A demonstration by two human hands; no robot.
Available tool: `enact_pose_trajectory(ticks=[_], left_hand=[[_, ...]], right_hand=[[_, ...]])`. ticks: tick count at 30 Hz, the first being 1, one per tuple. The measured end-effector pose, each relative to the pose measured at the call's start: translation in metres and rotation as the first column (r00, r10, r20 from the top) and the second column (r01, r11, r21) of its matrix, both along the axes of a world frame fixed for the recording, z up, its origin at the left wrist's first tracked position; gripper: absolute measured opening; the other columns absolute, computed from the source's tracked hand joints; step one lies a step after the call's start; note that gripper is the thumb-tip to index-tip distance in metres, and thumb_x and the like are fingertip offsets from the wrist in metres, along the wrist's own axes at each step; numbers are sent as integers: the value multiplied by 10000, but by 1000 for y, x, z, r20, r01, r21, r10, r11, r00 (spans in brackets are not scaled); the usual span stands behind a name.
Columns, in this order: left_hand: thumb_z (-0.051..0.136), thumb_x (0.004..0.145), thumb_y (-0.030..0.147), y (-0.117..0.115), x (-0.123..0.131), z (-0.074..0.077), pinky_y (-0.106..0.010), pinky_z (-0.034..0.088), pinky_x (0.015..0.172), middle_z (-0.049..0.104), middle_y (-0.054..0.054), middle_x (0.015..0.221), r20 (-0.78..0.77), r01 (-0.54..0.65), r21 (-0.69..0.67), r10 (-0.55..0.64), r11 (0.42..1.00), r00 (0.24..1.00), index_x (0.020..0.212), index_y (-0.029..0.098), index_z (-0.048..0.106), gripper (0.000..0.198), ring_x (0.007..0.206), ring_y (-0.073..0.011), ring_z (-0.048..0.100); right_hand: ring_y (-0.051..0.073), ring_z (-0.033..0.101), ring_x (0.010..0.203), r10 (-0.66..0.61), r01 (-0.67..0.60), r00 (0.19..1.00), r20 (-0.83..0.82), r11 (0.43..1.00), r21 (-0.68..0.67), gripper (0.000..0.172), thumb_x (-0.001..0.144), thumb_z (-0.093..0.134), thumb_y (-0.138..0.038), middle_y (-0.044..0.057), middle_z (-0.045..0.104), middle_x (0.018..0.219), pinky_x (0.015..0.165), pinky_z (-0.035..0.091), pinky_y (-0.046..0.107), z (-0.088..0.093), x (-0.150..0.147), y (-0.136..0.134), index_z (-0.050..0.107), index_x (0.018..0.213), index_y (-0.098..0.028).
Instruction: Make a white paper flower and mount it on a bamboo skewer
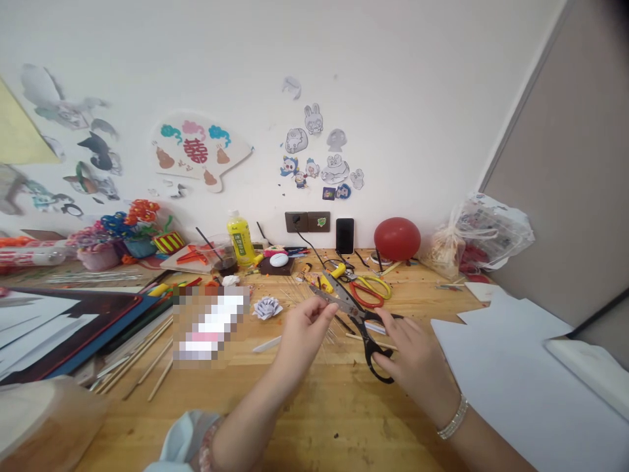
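Note:
My right hand (415, 357) grips a pair of scissors (361, 313) with black handles, its thumb and fingers in the loops. The blades point up and to the left, spread a little apart. My left hand (307, 331) is closed in a pinch beside the blades; whatever lies between its fingertips is too small or hidden to make out. To the left of that hand a folded pale paper flower (267, 308) rests on the wooden table. A white paper strip (266, 344) lies just behind the left wrist.
Behind my hands lie red-and-yellow-handled scissors (371, 290), a red balloon (397, 239) and a phone (344, 236) against the wall. White sheets (496, 347) cover the right side. Thin wooden sticks (132, 354) lie left, near a yellow-labelled bottle (240, 239) farther back.

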State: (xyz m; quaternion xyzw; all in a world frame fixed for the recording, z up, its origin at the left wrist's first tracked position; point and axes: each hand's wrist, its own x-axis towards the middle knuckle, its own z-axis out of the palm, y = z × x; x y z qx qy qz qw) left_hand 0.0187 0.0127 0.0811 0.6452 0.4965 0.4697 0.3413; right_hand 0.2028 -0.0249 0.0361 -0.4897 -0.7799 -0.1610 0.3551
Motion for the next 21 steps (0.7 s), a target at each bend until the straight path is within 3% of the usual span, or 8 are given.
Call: enact_pose_trajectory(ticks=[8, 14, 21], left_hand=[[516, 714, 430, 5, -1, -4, -208, 215, 445, 331, 70, 487, -5, -23, -39, 23, 999, 1000, 526, 178, 453, 321, 477, -86, 283], [540, 704, 483, 6, -1, -6, -196, 215, 406, 359, 72, 461, 90, 28, -97, -20, 995, 996, 579, 159, 529, 347, 440, -74, 290], [671, 612, 421, 3, 0, -1, -188, 267, 414, 538, 25, 577, 237, 114, -137, -79, 984, 968, 836, 144, 634, 359, 463, -77, 381]], right_hand=[[230, 577, 705, -36, 35, 996, 86, 999, 16, 419, 823, 432, -176, 85, 628, 774, 597, 469, 332, -6, -2, -1, 400, 1234, -101], [211, 588, 665, -37, 37, 999, 10, 999, 8, 443, 822, 379, -134, 70, 640, 757, 581, 477, 324, -19, -1, 4, 392, 1265, -144], [241, 554, 861, -45, 32, 991, -129, 994, -105, 559, 743, 524, -212, 81, 635, 972, 709, 474, 368, 1, 0, 3, 388, 1284, -176]])
